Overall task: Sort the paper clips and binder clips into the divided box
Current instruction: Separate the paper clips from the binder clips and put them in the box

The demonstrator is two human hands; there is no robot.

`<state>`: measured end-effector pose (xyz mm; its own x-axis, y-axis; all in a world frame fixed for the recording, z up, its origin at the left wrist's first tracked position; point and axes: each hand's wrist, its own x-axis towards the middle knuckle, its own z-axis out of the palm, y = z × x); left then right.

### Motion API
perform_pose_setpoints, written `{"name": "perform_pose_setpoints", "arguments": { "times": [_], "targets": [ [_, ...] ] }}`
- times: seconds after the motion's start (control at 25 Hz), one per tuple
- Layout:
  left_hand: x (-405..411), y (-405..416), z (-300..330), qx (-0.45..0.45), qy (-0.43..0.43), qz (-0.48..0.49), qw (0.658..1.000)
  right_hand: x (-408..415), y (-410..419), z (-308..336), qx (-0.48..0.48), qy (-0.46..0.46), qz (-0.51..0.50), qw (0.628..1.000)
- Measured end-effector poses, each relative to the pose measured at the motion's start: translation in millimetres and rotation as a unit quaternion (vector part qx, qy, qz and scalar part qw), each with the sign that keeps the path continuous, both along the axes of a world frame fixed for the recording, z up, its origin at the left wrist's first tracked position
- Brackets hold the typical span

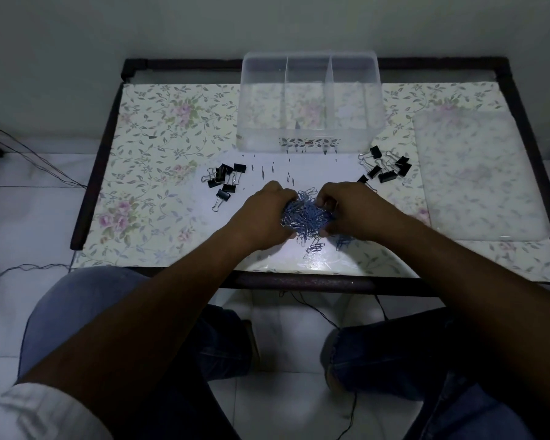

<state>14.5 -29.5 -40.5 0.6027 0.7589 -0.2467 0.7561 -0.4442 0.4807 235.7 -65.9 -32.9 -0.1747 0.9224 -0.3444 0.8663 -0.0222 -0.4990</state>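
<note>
step in hand: you look to be gathering the heap of blue paper clips [305, 214] at the centre of the frame, ready to carry it to the divided box [310, 144].
left hand [264, 211]: fingers curled round the left side of the heap, cupping it.
right hand [351, 212]: fingers curled in on the right side, pressing the heap toward your left hand.
doing it well: close both palms under the bundle before you lift; a few loose clips [313, 247] lie just below the hands and would be left behind or dropped.
box: clear, three compartments, all seemingly bare, standing at the upper centre of the frame against the far edge of the table [146, 128].
binder clips, left group [224, 182]: left of centre, just beside your left hand, none sorted yet.
binder clips, right group [385, 168]: right of centre, near the box's lower right corner.
open room: the straight path from the heap up to the box lies between the two black groups; keep to it.
edges: the near table edge is close below the heap, so stray clips could slide off toward your knees.
lid [480, 176]: clear sheet lying flat at the right of the frame, well apart from the hands.
</note>
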Motion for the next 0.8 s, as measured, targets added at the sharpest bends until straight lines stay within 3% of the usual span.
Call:
{"name": "perform_pose_setpoints", "arguments": {
  "times": [0.16,0.32,0.8],
  "targets": [
    [-3.5,1.7,0.9,0.035,-0.019,0.017,0.999,0.2,1.3,1.1,0.006,-0.017,0.016,1.0],
    [2.5,-5.8,-1.8,0.072,0.022,-0.008,0.997,-12.4,-9.4,-9.4,0.041,-0.093,0.061,0.993],
    [14.8,-10.0,-8.8,0.089,-0.021,0.051,0.994,-23.1,0.6,-14.0,0.104,-0.024,0.0,0.994]
  ]
}}
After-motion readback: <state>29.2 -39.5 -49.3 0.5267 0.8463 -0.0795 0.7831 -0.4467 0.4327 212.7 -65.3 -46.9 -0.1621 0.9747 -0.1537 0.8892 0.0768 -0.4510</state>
